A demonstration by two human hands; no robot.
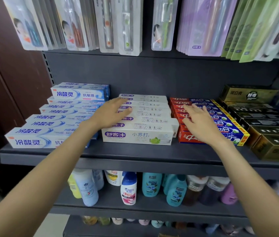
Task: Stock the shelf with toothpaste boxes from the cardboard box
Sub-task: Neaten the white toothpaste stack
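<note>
Now | toothpaste boxes (137, 136) lengthwise left-right | left hand (111, 113), right hand (202, 124): grip released, seemingly touching

I see the shelf (135, 152) packed across its width: blue-white boxes (53, 122) stacked highest at the left, white boxes (145, 117) in the middle, red-blue boxes (208, 117) beside them, gold-black boxes (261, 120) at the right. The rows stand close, with only narrow gaps between them. Open room lies above the stacks, up to the hanging toothbrush packs (126, 26). My left hand (111, 113) and right hand (198, 120) reach through that space, over the white and red-blue rows. A bare strip runs along the shelf's front edge.
</note>
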